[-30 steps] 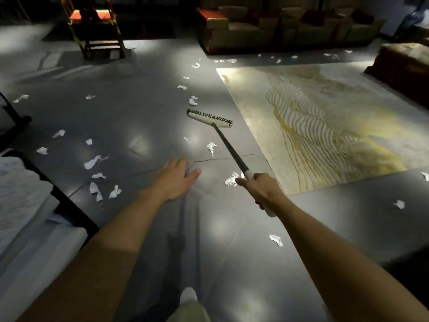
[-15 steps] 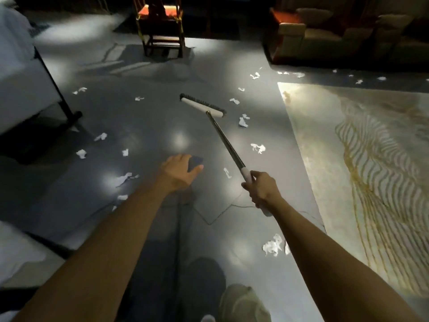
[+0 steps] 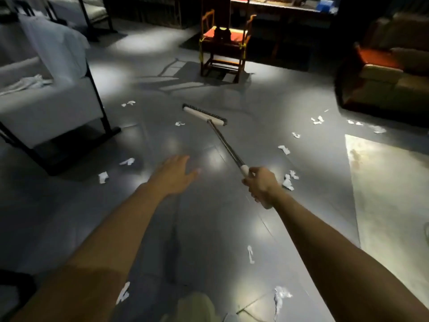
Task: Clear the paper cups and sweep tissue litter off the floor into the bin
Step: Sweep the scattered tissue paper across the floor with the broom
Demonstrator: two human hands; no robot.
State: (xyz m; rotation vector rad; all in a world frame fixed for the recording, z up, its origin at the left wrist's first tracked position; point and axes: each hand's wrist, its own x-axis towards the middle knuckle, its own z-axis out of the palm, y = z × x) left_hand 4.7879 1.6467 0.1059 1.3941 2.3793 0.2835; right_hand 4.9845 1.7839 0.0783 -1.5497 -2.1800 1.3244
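right hand (image 3: 260,182) grips broom (image 3: 222,138) handle, head at 12 | left hand (image 3: 173,174) spread, holding nothing | tissue scraps (image 3: 288,181) at 3 of right hand

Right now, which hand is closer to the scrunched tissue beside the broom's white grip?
Right. The right hand, gripping the broom handle, is just left of the tissue; the left hand hovers open farther left, across the handle.

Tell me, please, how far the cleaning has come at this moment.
Done: little that shows; tissue scraps lie scattered over the floor, with no pile. In hand: the broom, held at its handle end, head low ahead. Left: nearly all the sweeping. No cups or bin in view.
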